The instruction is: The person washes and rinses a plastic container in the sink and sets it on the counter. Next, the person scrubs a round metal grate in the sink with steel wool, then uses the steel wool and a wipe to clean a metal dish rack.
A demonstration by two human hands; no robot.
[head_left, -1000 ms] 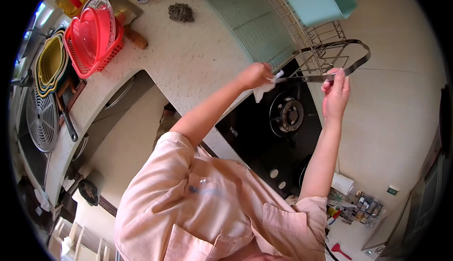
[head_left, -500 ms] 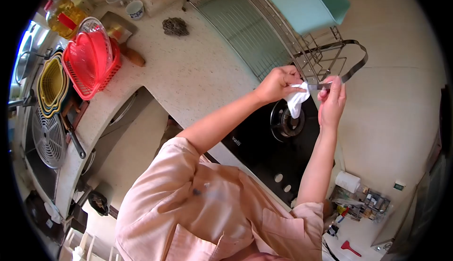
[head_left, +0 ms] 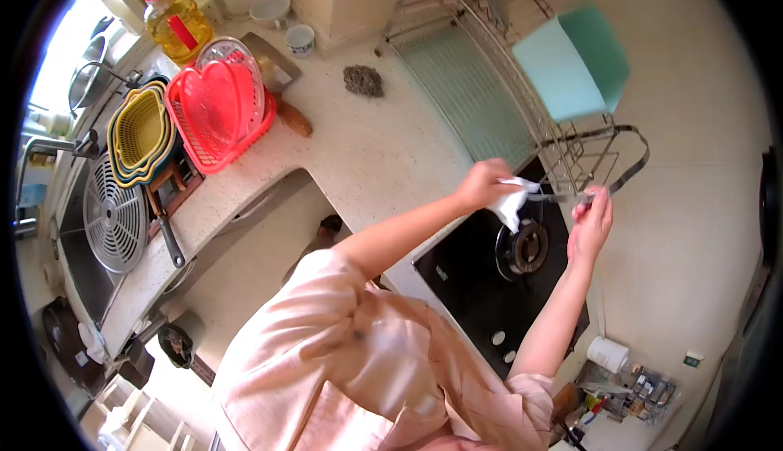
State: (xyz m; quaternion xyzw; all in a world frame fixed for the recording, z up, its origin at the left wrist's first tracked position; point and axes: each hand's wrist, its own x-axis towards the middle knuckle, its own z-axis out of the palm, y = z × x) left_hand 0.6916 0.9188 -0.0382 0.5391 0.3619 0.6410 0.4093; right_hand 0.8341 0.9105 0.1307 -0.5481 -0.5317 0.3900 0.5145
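Steel strip bent into a loop, call it metal band (head_left: 559,198). It is held up in the air over the black stove (head_left: 465,280), just at 12 o'clock from the burner (head_left: 526,247), with its far curve running in among the wires of the dish rack (head_left: 571,153).

The right hand (head_left: 592,221) pinches the band's near edge between thumb and fingertips, closed tight on it, at 3 o'clock from the cloth. The left hand (head_left: 483,183) is closed around a white cloth (head_left: 512,204), bunched and pressed on the band's free end, with a loose tail hanging down toward the burner.

The step looks like wiping the band with the cloth. To do it well:
- Keep the right pinch firm so the thin strip does not flex or spin.
- Fold the cloth over both faces of the strip and pull along its length, not across the edge, which looks sharp.
- Feed the band round with the right hand so each section gets wiped.
- Keep the loop off the rack wires at 1 o'clock, since it could snag there.
- Watch the cloth tail over the burner. I cannot tell if it is lit.

A teal tub (head_left: 571,64) sits on the rack at 12 o'clock. A red basket (head_left: 216,108) is well apart at 10 o'clock on the counter (head_left: 383,149).
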